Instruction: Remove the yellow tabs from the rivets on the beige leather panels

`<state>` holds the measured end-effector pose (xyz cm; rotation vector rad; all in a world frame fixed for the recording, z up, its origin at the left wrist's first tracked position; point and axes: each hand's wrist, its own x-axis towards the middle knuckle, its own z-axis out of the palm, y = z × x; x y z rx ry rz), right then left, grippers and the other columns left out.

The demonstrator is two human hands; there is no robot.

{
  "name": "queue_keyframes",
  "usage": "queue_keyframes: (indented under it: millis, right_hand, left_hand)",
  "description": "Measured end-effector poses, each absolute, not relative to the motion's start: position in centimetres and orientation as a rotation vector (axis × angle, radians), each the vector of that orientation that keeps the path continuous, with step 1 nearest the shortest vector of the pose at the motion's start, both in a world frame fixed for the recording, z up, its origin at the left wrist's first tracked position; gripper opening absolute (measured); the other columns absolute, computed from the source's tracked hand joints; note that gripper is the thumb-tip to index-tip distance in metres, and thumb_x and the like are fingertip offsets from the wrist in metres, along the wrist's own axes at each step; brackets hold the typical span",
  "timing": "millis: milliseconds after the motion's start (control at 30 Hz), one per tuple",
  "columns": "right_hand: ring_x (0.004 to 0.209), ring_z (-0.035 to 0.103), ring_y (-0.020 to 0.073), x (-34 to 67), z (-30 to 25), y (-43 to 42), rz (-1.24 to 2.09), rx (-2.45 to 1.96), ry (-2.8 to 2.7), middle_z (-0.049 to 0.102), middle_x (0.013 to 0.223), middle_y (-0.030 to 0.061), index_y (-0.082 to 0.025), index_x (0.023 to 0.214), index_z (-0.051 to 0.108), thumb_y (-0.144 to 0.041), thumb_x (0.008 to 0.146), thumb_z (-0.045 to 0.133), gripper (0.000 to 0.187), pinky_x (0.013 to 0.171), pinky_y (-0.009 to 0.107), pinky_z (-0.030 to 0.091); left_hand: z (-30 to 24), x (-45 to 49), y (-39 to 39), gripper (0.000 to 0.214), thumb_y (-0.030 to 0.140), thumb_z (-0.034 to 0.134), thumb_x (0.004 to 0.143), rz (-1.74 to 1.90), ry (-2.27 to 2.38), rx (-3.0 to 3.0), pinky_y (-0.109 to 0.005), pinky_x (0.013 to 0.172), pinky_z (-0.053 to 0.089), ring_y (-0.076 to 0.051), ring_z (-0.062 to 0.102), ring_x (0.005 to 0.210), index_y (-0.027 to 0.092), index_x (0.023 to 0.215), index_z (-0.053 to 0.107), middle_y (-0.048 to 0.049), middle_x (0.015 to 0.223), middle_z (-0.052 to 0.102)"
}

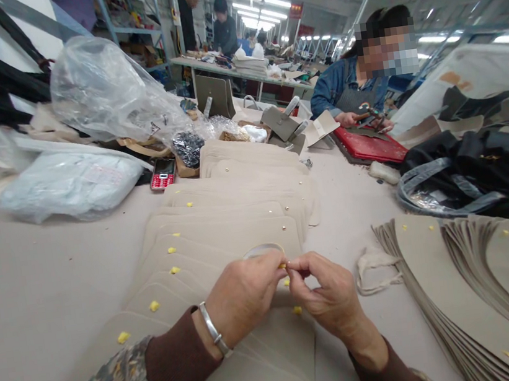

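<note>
My left hand [248, 288], with a silver bracelet at the wrist, is closed in a pinch on a thin yellow strip [282, 266]. A pale loop with a yellowish edge [264, 248] shows just behind its fingers. Thumb and forefinger of my right hand [326, 290] are pinched together right beside the left fingertips; whatever they grip is too small to make out. Both hands hover over overlapping beige flat panels [223, 238] fanned out on the table. Small yellow tabs [154, 305] dot the panels, and metal studs [284, 228] show on those farther back.
Stacked beige pieces [434, 273] and black bags [490, 166] lie to the right, near a cloth strip [377, 269]. A red phone [163, 174] and plastic-wrapped bundles [70, 180] are at left. Across the table a co-worker [353, 84] works at a red board [370, 145].
</note>
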<state>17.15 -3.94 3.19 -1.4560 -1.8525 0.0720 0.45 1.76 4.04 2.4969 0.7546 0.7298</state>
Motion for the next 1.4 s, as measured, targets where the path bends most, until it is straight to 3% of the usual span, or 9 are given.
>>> queue_keyframes:
  millis: [133, 333, 433, 633, 867, 1033, 1133, 1233, 1400]
  right_hand:
    - [0.054, 0.058, 0.0112, 17.3, 3.8, -3.8, 0.129, -1.535, -1.766, 0.065, 0.063, 0.0003, -0.020, 0.074, 0.065, -0.016, 0.081, 0.050, 0.017, 0.057, 0.022, 0.046]
    - [0.043, 0.054, 0.0107, 17.1, 3.6, -3.1, 0.814, -1.598, -1.195, 0.060, 0.050, -0.0021, -0.018, 0.068, 0.063, -0.031, 0.077, 0.061, 0.017, 0.045, 0.021, 0.044]
    - [0.040, 0.052, 0.0099, 18.1, 2.7, -2.4, 0.945, -1.613, -0.990, 0.057, 0.046, -0.0035, -0.016, 0.065, 0.061, -0.037, 0.070, 0.068, 0.022, 0.044, 0.022, 0.045]
    - [0.039, 0.050, 0.0072, 20.4, 0.1, -1.9, 1.161, -1.709, -0.976, 0.060, 0.053, -0.0017, -0.012, 0.073, 0.066, -0.046, 0.068, 0.072, 0.034, 0.040, 0.018, 0.040]
    - [0.043, 0.052, 0.0108, 19.8, -0.8, -1.8, 0.923, -1.912, -1.303, 0.060, 0.053, -0.0014, -0.015, 0.075, 0.069, -0.040, 0.079, 0.061, 0.027, 0.043, 0.021, 0.043]
    - [0.056, 0.060, 0.0149, 19.6, -0.3, -1.4, 0.643, -1.951, -1.588, 0.070, 0.065, 0.0029, -0.018, 0.072, 0.069, -0.031, 0.081, 0.056, 0.020, 0.056, 0.024, 0.047]
    - [0.051, 0.059, 0.0147, 19.7, -0.5, -1.5, 0.624, -1.977, -1.584, 0.065, 0.058, -0.0003, -0.019, 0.083, 0.067, -0.032, 0.081, 0.057, 0.016, 0.052, 0.024, 0.045]
    - [0.043, 0.055, 0.0141, 20.2, -1.0, -1.9, 0.669, -2.014, -1.430, 0.058, 0.050, -0.0061, -0.019, 0.096, 0.059, -0.037, 0.079, 0.063, 0.025, 0.044, 0.022, 0.041]
    - [0.046, 0.055, 0.0136, 20.5, -1.1, -2.8, 0.745, -1.956, -1.449, 0.060, 0.052, -0.0027, -0.019, 0.077, 0.065, -0.038, 0.082, 0.060, 0.020, 0.047, 0.023, 0.042]
  left_hand:
    - [4.6, 1.0, 2.4, 0.017, 0.021, 0.043, 0.097, 0.675, 0.757, 2.521, -0.023, 0.059, 0.041, -0.013, 0.057, 0.064, 0.018, 0.082, 0.050, 0.0014, 0.073, 0.059]
    - [4.2, 1.6, 2.2, 0.021, 0.016, 0.035, 0.096, 0.861, 0.757, 2.692, -0.025, 0.050, 0.033, -0.014, 0.051, 0.059, 0.018, 0.082, 0.050, 0.0005, 0.069, 0.054]
    - [4.0, 1.5, 1.8, 0.023, 0.014, 0.032, 0.096, 0.964, 0.701, 2.724, -0.026, 0.049, 0.033, -0.014, 0.049, 0.056, 0.018, 0.083, 0.051, 0.0005, 0.068, 0.053]
    - [1.8, 0.7, 2.1, 0.014, 0.013, 0.044, 0.094, 0.585, 0.917, 2.884, -0.027, 0.053, 0.038, -0.018, 0.051, 0.064, 0.019, 0.084, 0.052, -0.0011, 0.072, 0.055]
    - [0.0, 0.6, 2.1, 0.009, 0.017, 0.051, 0.092, 0.352, 0.902, 2.919, -0.031, 0.058, 0.043, -0.021, 0.051, 0.072, 0.019, 0.084, 0.052, -0.0033, 0.078, 0.056]
    - [0.2, 0.6, 2.1, 0.010, 0.016, 0.051, 0.092, 0.353, 0.912, 2.884, -0.031, 0.058, 0.043, -0.021, 0.050, 0.071, 0.019, 0.083, 0.052, -0.0033, 0.078, 0.055]
    - [0.2, 0.6, 2.1, 0.009, 0.015, 0.052, 0.091, 0.345, 0.914, 2.885, -0.031, 0.058, 0.043, -0.021, 0.051, 0.073, 0.019, 0.083, 0.052, -0.0036, 0.080, 0.056]
    - [0.2, 0.6, 2.2, 0.008, 0.014, 0.053, 0.091, 0.336, 0.915, 2.889, -0.031, 0.059, 0.044, -0.021, 0.051, 0.073, 0.018, 0.084, 0.052, -0.0038, 0.080, 0.057]
    - [0.4, 0.6, 2.2, 0.010, 0.014, 0.050, 0.092, 0.343, 0.906, 2.872, -0.031, 0.059, 0.043, -0.021, 0.050, 0.073, 0.018, 0.083, 0.052, -0.0040, 0.080, 0.056]
